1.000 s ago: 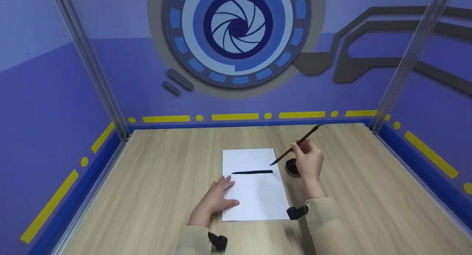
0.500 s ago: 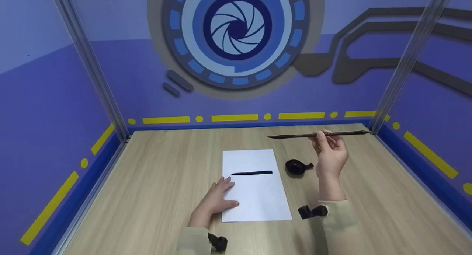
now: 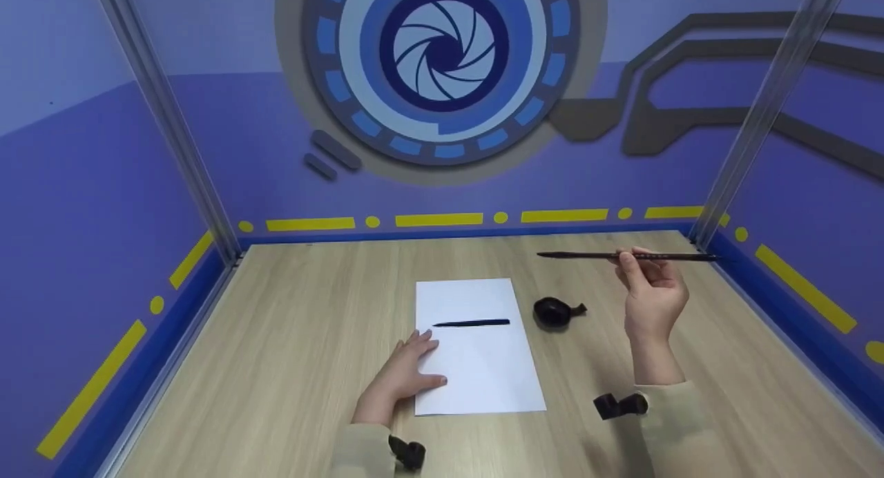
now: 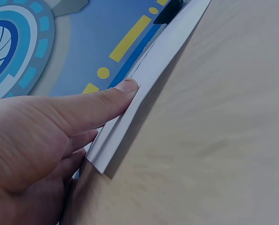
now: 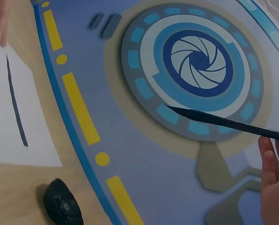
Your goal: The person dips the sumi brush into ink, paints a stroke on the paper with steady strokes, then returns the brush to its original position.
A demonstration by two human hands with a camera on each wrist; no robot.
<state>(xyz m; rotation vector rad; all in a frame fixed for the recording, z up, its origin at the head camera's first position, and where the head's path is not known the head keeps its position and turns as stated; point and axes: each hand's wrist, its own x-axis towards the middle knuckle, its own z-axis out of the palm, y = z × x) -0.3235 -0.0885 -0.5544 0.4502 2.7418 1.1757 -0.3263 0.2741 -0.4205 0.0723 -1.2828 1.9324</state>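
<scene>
My right hand (image 3: 656, 300) pinches a dark writing brush (image 3: 577, 255) by the shaft. The brush is held nearly level above the table, its black tip pointing left, as the right wrist view also shows. A white sheet of paper (image 3: 483, 374) bears one black horizontal ink stroke (image 3: 473, 323), tapered at its left end. On the sheet's left edge rests my left hand (image 3: 406, 371), thumb and fingers spread; the left wrist view shows the thumb (image 4: 125, 86) pressing the paper's edge. A small round black ink dish (image 3: 552, 313) with a stubby handle stands right of the paper.
The light wood tabletop (image 3: 311, 326) is bordered by blue-purple panels with yellow marks. Metal posts (image 3: 166, 119) stand at the back corners. Each sleeved wrist wears a small black camera mount (image 3: 407, 452).
My right hand has lifted the brush off from beside the paper and moved right, past the ink dish. The brush has turned from slanted to level. The left hand stays put.
</scene>
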